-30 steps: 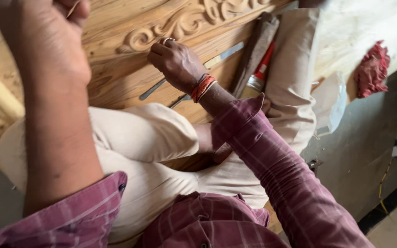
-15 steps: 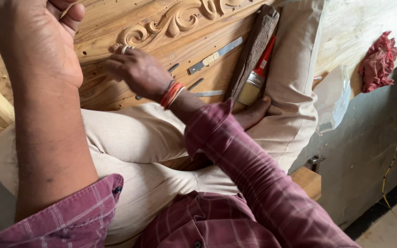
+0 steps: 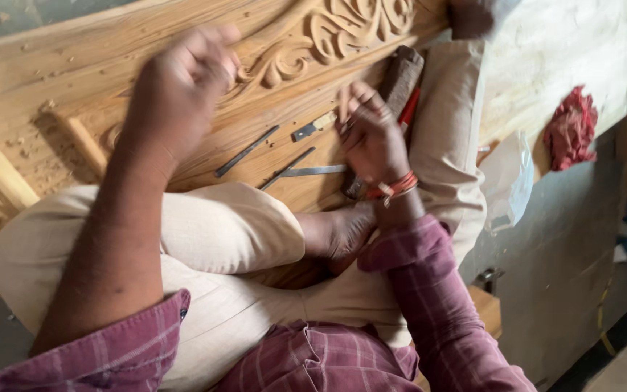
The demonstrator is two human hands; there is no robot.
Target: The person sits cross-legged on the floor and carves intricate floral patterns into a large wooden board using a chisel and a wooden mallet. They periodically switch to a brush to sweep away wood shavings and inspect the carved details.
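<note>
My left hand (image 3: pixel 183 94) is blurred, with fingers curled, over the carved wooden panel (image 3: pixel 74 80); I cannot see whether anything is inside it. My right hand (image 3: pixel 371 138), with red bangles at the wrist, is lower right on the panel, fingers apart. Its fingertips are next to a short flat chisel (image 3: pixel 313 127), and nothing shows in its grip. It partly covers a dark wooden block (image 3: pixel 402 78) and a red-handled tool (image 3: pixel 409 105). Three thin metal chisels (image 3: pixel 248 150) (image 3: pixel 288 167) (image 3: pixel 315 171) lie loose on the panel between my hands.
I sit cross-legged on the panel in beige trousers (image 3: pixel 234 232), one bare foot (image 3: pixel 335 232) tucked in. A floral scroll carving (image 3: pixel 342 29) runs along the top. A red cloth (image 3: pixel 571 131) and a plastic bag (image 3: pixel 506 181) lie at the right edge, with floor below.
My left hand has come down from the top left to the panel. My right hand has moved right, from the carving to the chisels by the dark block. The view has shifted.
</note>
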